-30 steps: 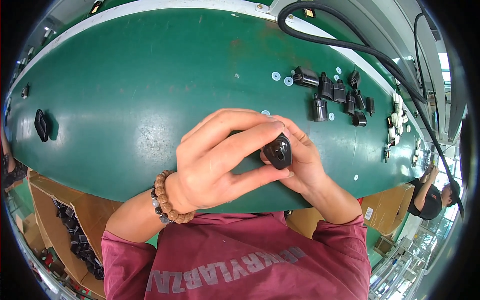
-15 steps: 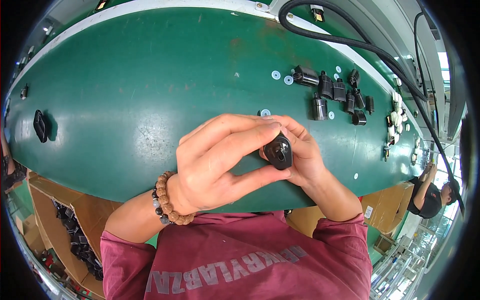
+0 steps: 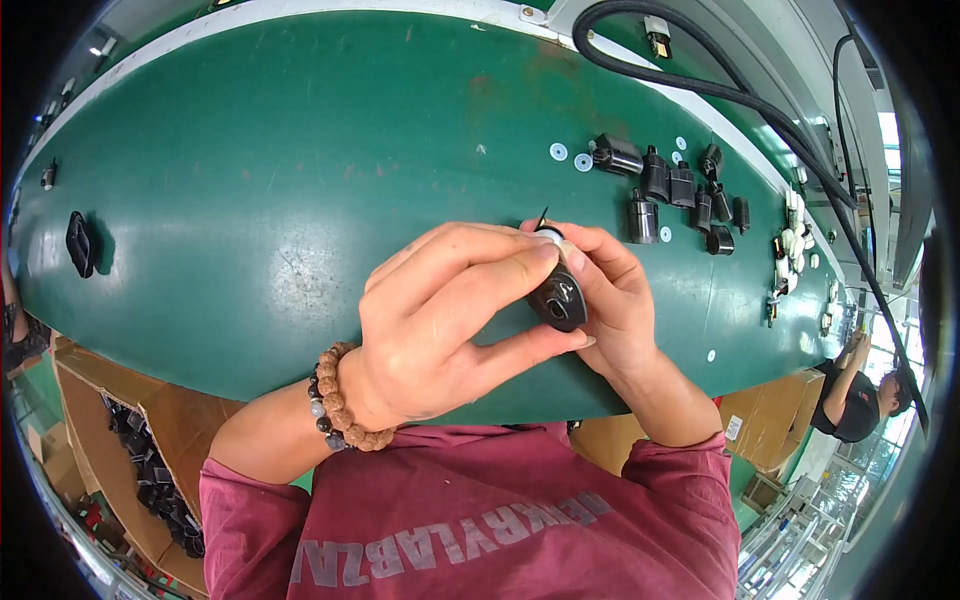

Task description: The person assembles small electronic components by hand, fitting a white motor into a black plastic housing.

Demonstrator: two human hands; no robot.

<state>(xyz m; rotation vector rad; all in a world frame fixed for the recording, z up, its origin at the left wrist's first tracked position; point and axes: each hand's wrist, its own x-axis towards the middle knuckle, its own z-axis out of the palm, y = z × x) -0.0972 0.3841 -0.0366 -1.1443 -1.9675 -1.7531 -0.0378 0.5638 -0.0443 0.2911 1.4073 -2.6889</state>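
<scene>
A glossy black plastic housing (image 3: 560, 300) with a rounded, hollow end is held between both hands above the green work table. My left hand (image 3: 440, 315) grips it from the left, thumb under its lower end and fingers along its top. From the right, the fingers of my right hand (image 3: 615, 295) close around its upper part. A whitish ring (image 3: 549, 236) shows at its far end between the fingertips, with a thin black piece (image 3: 543, 215) sticking up beyond. How the ring and thin piece are joined to the housing is hidden by the fingers.
Several black cylindrical parts (image 3: 643, 215) and pale washers (image 3: 558, 152) lie on the table at the far right, white parts (image 3: 794, 235) beyond. A black cable (image 3: 700, 85) hangs above. Left, an open black part (image 3: 80, 244); below, a carton (image 3: 160, 395) of black parts. Another person (image 3: 855, 400) works at right.
The whitish ring and the thin black piece now show at the housing's far end. Both hands have shifted slightly; the housing is still held between them.
</scene>
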